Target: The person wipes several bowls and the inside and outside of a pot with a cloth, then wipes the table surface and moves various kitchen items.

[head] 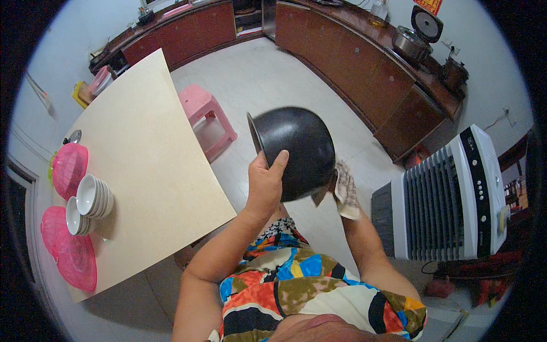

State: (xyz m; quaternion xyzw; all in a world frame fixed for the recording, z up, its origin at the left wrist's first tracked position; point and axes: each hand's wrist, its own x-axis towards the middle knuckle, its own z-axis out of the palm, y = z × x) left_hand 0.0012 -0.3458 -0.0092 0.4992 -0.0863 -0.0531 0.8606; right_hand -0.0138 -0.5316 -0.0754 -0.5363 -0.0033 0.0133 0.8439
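Note:
A dark inner pot of a rice cooker point(299, 149) is tilted on its side in front of my body, its rim facing left. My left hand point(267, 184) grips it near the rim, thumb on the outer wall. At the pot's base, on the right, my right hand point(331, 190) is mostly hidden behind a patterned cloth point(347, 192), which lies against the base. The fingers under the cloth do not show. The pot's inside faces away from view.
On my left stands a pale table point(149, 171) with stacked white bowls point(95, 196) and pink mesh food covers point(70, 171). Beyond its edge is a pink plastic stool point(209, 119). An air cooler point(444, 196) stands at right. An open rice cooker point(410, 45) sits on the far counter point(363, 25).

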